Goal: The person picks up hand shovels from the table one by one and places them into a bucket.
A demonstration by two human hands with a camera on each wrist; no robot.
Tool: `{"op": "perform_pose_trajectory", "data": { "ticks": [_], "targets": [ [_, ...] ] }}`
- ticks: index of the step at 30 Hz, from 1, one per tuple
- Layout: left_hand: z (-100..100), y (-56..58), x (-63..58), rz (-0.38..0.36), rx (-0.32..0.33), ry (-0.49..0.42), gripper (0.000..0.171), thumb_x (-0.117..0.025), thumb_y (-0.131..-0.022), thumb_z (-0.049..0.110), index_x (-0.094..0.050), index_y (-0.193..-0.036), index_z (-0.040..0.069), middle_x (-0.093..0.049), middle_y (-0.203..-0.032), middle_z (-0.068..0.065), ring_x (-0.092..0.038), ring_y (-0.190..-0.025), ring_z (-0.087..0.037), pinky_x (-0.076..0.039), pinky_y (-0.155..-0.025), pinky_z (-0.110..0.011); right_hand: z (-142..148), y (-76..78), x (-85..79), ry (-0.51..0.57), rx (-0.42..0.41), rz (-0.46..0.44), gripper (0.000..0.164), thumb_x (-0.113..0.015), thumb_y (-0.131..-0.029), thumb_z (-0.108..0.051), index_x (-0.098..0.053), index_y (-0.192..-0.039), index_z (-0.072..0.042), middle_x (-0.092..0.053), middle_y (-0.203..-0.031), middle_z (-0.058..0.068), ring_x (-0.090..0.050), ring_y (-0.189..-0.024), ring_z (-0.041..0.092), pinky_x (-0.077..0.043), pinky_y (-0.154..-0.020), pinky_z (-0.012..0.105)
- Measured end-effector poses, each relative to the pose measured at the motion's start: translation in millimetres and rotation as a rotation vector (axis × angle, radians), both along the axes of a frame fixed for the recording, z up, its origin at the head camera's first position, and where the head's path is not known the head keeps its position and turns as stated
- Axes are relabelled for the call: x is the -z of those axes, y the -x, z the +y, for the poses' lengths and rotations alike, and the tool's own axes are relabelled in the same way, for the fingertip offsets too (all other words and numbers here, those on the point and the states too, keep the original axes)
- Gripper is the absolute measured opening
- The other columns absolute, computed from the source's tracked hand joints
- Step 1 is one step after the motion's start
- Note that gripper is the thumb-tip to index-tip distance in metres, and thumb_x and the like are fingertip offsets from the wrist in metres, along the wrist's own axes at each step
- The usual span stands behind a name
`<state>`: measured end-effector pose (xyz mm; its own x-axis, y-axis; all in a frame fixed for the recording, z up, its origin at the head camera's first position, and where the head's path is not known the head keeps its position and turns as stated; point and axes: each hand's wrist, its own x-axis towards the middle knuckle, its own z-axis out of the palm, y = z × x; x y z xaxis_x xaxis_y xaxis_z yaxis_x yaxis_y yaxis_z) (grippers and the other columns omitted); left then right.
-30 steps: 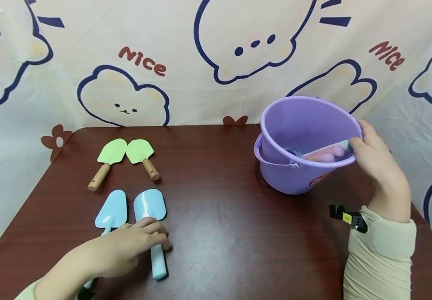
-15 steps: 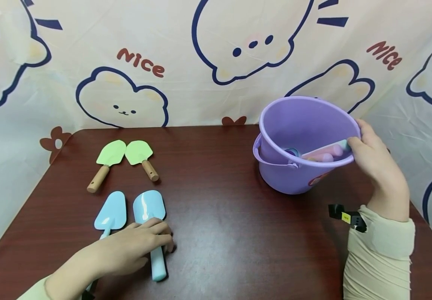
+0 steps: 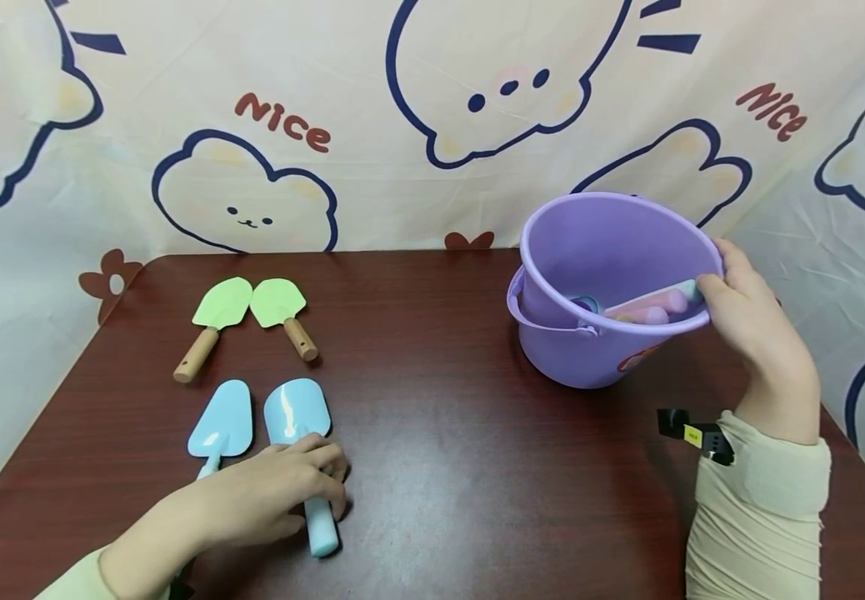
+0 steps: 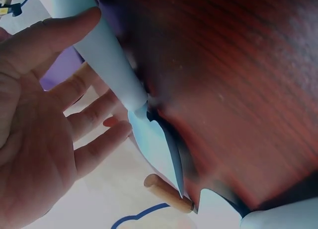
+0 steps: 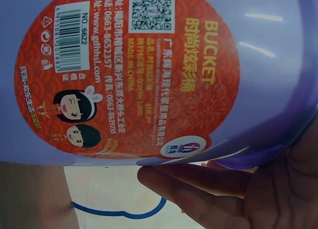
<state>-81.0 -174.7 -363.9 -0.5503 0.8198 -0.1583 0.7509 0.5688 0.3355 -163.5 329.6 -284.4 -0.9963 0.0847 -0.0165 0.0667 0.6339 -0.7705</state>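
While the right hand (image 3: pixel 758 325) is clasping a purple bucket (image 3: pixel 563 354), the left hand (image 3: pixel 282 485) is pinching a blue shovel (image 3: pixel 297 412), lower left.
That arm (image 3: pixel 158 527) is covering another shovel (image 3: pixel 224 421)'s handle; green shovels (image 3: pixel 224 302) are lying higher. The pinched handle (image 3: pixel 322 533) is sitting further right now.

2 scoops (image 3: pixel 297 410) L on tbl (image 3: pixel 440 475) | 2 trowels (image 3: pixel 223 303) behind 'em | bucket (image 3: pixel 569 357) R, items (image 3: pixel 654 303) inside

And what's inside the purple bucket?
In the head view: pink round-ended pieces, a pale blue-green tip and a dark bluish curved edge. The purple bucket's near wall covers its bottom and the rest, so no full count.
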Motion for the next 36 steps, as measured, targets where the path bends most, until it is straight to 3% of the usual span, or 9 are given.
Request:
{"op": "perform_pose_trajectory", "data": {
  "ticks": [4, 10, 15, 19, 26, 36],
  "targets": [
    [1.2, 0.1, -1.4, 0.006, -0.005, 0.026, 0.049, -0.075, -0.07, -0.003, -0.063, -0.088, 0.041, -0.05, -0.102, 0.019, -0.046, -0.106, -0.01, -0.041, -0.067, -0.03, 0.4, 0.3, 0.1, -0.003, 0.0, -0.001, 0.063, -0.022, -0.103, -0.019, 0.001, -0.157, 0.002, -0.014, -0.158, 0.035, -0.021, -0.139, 0.053, -0.012, -0.116, 0.069],
    [3.1, 1.4, -1.9, 0.008, 0.008, -0.018, 0.046, -0.068, -0.07, -0.005, -0.064, -0.091, 0.035, -0.055, -0.103, 0.022, -0.05, -0.105, -0.007, -0.047, -0.072, -0.033, 1.0, 0.6, -0.2, -0.015, 0.004, -0.003, 0.063, -0.022, -0.103, -0.02, 0.0, -0.157, 0.002, -0.015, -0.158, 0.035, -0.02, -0.14, 0.052, -0.012, -0.116, 0.067],
    [5.5, 4.0, -1.0, 0.03, 0.044, -0.063, 0.041, -0.065, -0.068, -0.007, -0.061, -0.09, 0.028, -0.056, -0.097, 0.021, -0.052, -0.097, -0.003, -0.049, -0.077, -0.026, 1.0, 0.8, -0.1, -0.007, 0.002, -0.004, 0.063, -0.022, -0.102, -0.019, 0.001, -0.157, 0.002, -0.014, -0.158, 0.035, -0.021, -0.139, 0.053, -0.012, -0.116, 0.069],
    [6.4, 5.0, -1.9, -0.001, 0.036, -0.083, 0.04, -0.068, -0.069, -0.006, -0.062, -0.093, 0.026, -0.055, -0.093, 0.021, -0.052, -0.092, 0.0, -0.049, -0.076, -0.021, 1.2, 0.0, 0.2, -0.008, -0.001, -0.002, 0.063, -0.023, -0.102, -0.019, 0.001, -0.157, 0.002, -0.014, -0.158, 0.036, -0.02, -0.139, 0.053, -0.012, -0.115, 0.07],
    [7.8, 7.0, -4.5, -0.035, 0.03, -0.088, 0.039, -0.07, -0.074, -0.004, -0.068, -0.102, 0.024, -0.06, -0.099, 0.02, -0.055, -0.096, -0.001, -0.051, -0.077, -0.023, 0.4, -0.9, -0.5, -0.007, -0.002, -0.001, 0.063, -0.022, -0.103, -0.019, 0.002, -0.157, 0.002, -0.013, -0.159, 0.035, -0.019, -0.141, 0.055, -0.011, -0.115, 0.071],
    [10.4, 9.5, -5.8, 0.062, 0.071, -0.183, 0.039, -0.072, -0.077, -0.005, -0.066, -0.099, 0.026, -0.058, -0.094, 0.021, -0.053, -0.093, 0.001, -0.047, -0.08, -0.018, 1.0, 0.9, -1.0, -0.013, -0.002, -0.003, 0.063, -0.021, -0.103, -0.021, 0.001, -0.156, 0.003, -0.015, -0.157, 0.037, -0.021, -0.14, 0.053, -0.011, -0.116, 0.069]
  ]
}}
